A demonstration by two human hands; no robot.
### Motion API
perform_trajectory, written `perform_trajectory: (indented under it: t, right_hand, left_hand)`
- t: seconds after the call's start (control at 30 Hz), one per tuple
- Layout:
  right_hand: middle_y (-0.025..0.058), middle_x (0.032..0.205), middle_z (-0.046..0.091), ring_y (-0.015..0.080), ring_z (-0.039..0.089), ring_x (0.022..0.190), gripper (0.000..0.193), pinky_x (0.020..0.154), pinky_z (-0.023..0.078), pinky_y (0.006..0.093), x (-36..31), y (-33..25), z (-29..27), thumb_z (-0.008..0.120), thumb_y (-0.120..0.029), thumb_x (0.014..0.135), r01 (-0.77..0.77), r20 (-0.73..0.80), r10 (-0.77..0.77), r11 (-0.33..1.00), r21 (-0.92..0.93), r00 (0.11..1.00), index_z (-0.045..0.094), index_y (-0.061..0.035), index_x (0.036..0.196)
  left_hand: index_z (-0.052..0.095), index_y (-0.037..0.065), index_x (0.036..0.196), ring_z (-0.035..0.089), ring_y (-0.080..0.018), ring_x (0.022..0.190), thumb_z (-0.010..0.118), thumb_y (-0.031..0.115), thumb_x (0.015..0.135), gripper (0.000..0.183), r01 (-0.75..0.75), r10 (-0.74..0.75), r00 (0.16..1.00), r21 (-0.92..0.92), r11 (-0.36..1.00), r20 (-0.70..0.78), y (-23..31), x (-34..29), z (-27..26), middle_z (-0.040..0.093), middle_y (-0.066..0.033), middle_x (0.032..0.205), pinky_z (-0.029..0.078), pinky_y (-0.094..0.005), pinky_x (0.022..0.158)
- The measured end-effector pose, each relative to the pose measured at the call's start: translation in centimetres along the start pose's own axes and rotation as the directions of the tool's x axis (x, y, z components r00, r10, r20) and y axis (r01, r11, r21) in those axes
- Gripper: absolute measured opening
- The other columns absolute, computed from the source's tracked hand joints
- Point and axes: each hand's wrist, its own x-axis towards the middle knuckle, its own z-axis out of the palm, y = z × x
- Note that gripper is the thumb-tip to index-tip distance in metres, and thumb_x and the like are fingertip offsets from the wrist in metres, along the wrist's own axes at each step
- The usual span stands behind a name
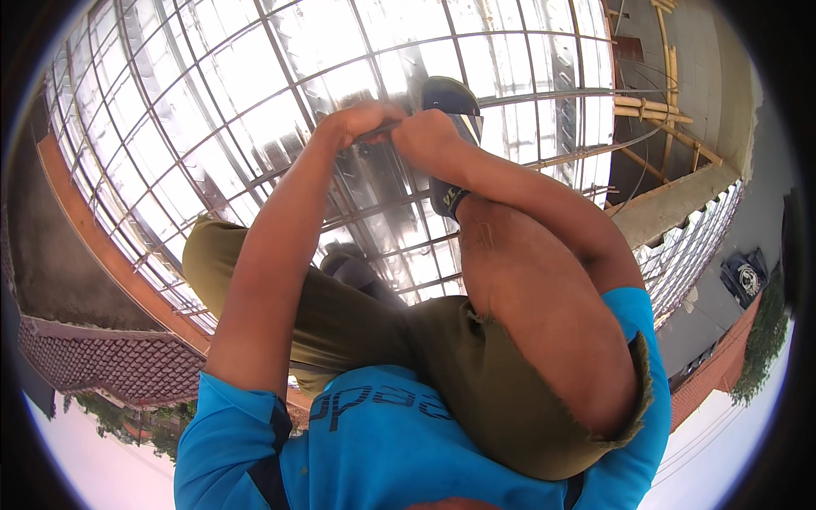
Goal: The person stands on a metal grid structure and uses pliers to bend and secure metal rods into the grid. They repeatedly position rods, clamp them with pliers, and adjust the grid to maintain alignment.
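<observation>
My two hands meet over a grid of thin steel reinforcing bars (290, 83), which lies above shiny ribbed metal sheeting (327, 47). My left hand (364, 121) is closed, with a thin dark rod (379, 130) showing at its fingers and pointing toward the other hand. Pressed close beside it, my right hand (425, 138) makes a fist; what it grips, if anything, is hidden. Just beyond the right hand is my dark shoe (447, 93), planted on the grid.
Bamboo poles (653, 110) and loose wires stand at the far right, by a concrete ledge (680, 197). An orange-brown edge board (106, 246) borders the grid on the left. Tiled roofing (110, 361) lies lower left. A dark cloth item (745, 276) rests on the grey surface at right.
</observation>
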Motion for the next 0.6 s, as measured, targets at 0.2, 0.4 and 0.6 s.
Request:
perform_trajectory:
  t: [0.2, 0.4, 0.6]
  right_hand:
    - [0.0165, 0.097, 0.081, 0.0316, 0.08, 0.092, 0.023, 0.078, 0.063, 0.0451, 0.4, -0.3, -0.9, 0.063, -0.017, 0.093, -0.152, 0.117, 0.139, 0.982, 0.116, 0.983, 0.082, -0.0062, 0.097]
    - [0.021, 0.105, 0.08, 0.0397, 0.077, 0.097, 0.029, 0.087, 0.061, 0.0507, 0.6, -0.2, -2.1, 0.06, -0.02, 0.094, -0.307, 0.154, 0.27, 0.893, 0.33, 0.95, 0.081, -0.0012, 0.101]
    - [0.0231, 0.11, 0.077, 0.0424, 0.074, 0.103, 0.032, 0.092, 0.058, 0.0532, 1.5, 0.1, -3.6, 0.058, -0.021, 0.094, -0.133, 0.153, 0.071, 0.883, 0.45, 0.986, 0.079, 0.0015, 0.104]
  left_hand:
    - [0.07, 0.005, 0.13, 0.071, -0.0189, 0.095, 0.059, 0.025, 0.103, 0.036, -0.079, 0.085, 0.99, 0.056, 0.995, -0.111, -2.1, 0.4, -0.2, 0.075, -0.0062, 0.102, 0.057, -0.0339, 0.091]
    - [0.067, 0.001, 0.13, 0.073, -0.0349, 0.118, 0.07, 0.015, 0.094, 0.038, -0.204, 0.422, 0.875, 0.612, 0.764, -0.235, -2.6, -3.6, 1.8, 0.077, -0.0195, 0.124, 0.056, -0.0455, 0.106]
    - [0.072, 0.009, 0.117, 0.073, -0.0421, 0.109, 0.073, 0.016, 0.09, 0.028, -0.091, 0.5, 0.717, 0.645, 0.759, -0.486, -2.9, -5.1, 6.2, 0.077, -0.0203, 0.112, 0.057, -0.054, 0.09]
